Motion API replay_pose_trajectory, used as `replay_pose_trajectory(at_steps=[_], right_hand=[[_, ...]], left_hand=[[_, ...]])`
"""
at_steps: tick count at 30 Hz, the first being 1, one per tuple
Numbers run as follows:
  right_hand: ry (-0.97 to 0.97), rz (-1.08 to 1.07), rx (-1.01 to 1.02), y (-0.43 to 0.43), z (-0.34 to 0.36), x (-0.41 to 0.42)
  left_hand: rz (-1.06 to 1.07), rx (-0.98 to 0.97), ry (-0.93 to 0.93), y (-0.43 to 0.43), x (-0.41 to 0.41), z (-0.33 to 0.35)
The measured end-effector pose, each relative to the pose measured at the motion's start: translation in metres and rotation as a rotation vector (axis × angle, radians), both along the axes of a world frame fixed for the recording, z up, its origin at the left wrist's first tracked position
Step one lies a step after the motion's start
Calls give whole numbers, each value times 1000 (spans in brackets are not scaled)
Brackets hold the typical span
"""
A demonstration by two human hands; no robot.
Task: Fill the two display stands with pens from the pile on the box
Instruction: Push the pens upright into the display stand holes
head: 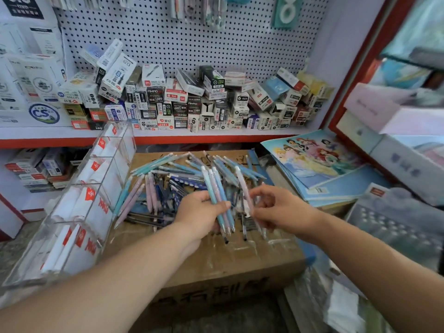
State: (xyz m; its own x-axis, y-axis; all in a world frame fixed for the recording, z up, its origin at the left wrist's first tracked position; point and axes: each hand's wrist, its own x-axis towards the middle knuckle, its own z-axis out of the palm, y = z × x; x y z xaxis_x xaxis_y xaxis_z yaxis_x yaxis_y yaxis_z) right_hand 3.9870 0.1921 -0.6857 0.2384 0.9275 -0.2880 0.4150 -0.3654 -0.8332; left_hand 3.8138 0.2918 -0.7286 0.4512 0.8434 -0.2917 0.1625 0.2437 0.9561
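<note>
- Your left hand [201, 212] is clamped around a small bunch of pens [219, 195] — blue and lilac ones, tips pointing toward you, white caps pointing away.
- Your right hand [281, 207] pinches one pale pink pen [243, 186] between thumb and fingertips, just beside the bunch.
- Both hands hover over the pile of pens [168, 179], which lies loose on the flat top of a brown cardboard box [228, 265].
- The clear display stand [79, 200] leans against the box's left side; its stepped compartments hold white card inserts with red logos and no pens that you can see.
- Only one stand shows clearly; whether a second sits behind it cannot be told.
- On the white shelf [216, 133] behind the box, small pen cartons [192, 102] are stacked in an untidy heap against the pegboard [192, 44].
- To the right of the box lies a stack of picture books [319, 164] — cartoon covers facing up.
</note>
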Motion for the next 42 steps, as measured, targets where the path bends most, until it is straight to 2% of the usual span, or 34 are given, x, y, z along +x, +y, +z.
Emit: replay_pose_trajectory(at_steps=[5,11,16,20,22,33,42], right_hand=[[38,-223,40,-65,4,26],[-183,-548,148,-135,12,68],[-385,-736,167,-185,2,93],[-306,-849,195,-203,-6,112],[-298,-869,179,-206,-11,122],[-552,-767,73,-202,-34,141],[-621,-746,-67,-195,-49,143]], left_hand=[[-143,-12,5,-38,34,7],[-299,-39,-7,-99,82,10],[-432,-38,-6,-140,117,6],[-494,-47,-15,-151,136,3],[-508,-36,-7,-150,141,0],[-558,-21,42,-142,149,-15],[-590,-11,71,-141,151,-16]])
